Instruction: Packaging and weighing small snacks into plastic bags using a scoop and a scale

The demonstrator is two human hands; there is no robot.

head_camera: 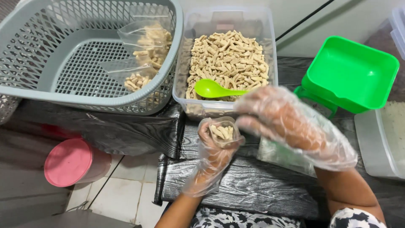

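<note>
My left hand [209,158], in a thin clear plastic glove, grips a small clear bag [222,131] partly filled with beige stick snacks, its mouth held open upward. My right hand [291,124], also gloved, holds the handle end of a green plastic spoon [213,89]. The spoon's bowl rests over the snacks in a clear plastic tub [267,50] full of the same beige sticks, just beyond the bag.
A grey lattice basket [50,55] at the left holds two filled snack bags [147,50]. A green scale pan [350,74] stands at the right, a clear container [379,143] beside it. A pink-lidded jar [69,162] sits on the floor below the black wood-grain table [253,185].
</note>
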